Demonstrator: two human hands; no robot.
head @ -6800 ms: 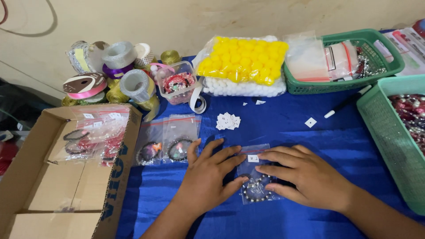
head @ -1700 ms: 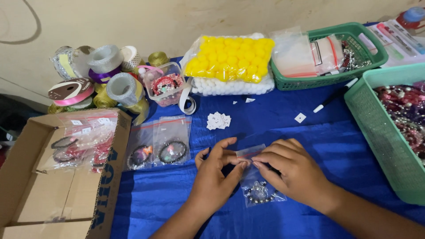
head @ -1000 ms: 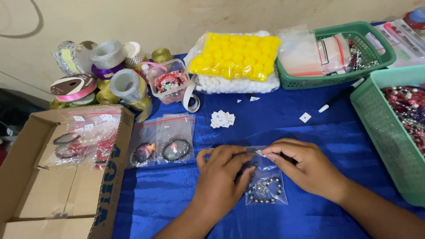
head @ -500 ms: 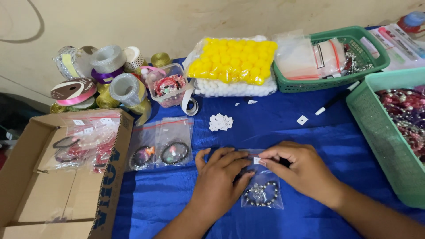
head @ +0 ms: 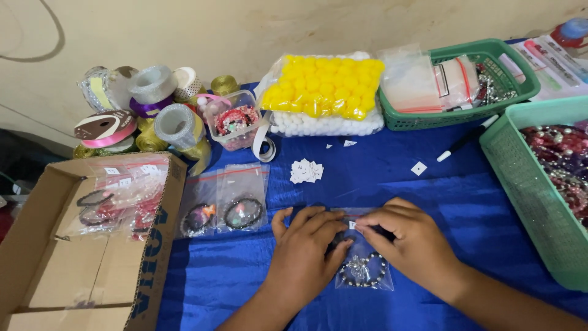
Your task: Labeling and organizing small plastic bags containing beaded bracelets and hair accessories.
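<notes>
- The bag (head: 362,270), a small clear zip pouch with a dark bead bracelet (head: 362,271) inside, lies flat on the blue cloth (head: 478,202) at about 6 o'clock of the table, just in front of the person.
- The left hand (head: 304,254) rests palm-down over the bag's left top corner, fingers spread and pressing at its upper edge rather than curled shut.
- The right hand (head: 411,244) covers the right top corner; thumb and forefinger look pinched on the bag's top strip, near a small white tag (head: 352,225). Whether the strip is truly gripped is hidden by the knuckles.
- Handling, as a judgement: the pouch is thin, soft and slick film, very light; the bracelet gives it its only weight and will slide toward the low end if tipped. The beads are hard but the string may be delicate, so best not to press on them.
- Best hold: the stiffer zip strip along the top, pinched at both corners; the lower film would just crumple.
- At 10 o'clock of the hands, two bagged bracelets (head: 225,213) lie side by side, apart from the hands.
- At 9 o'clock, a cardboard box (head: 73,270) holds more filled pouches.
- At 11 o'clock, ribbon rolls (head: 153,116); at 12, a yellow pom-pom pack (head: 324,86) and paper tags (head: 305,171).
- At 1 to 3 o'clock, two green baskets (head: 520,171) and a pen (head: 468,138).
</notes>
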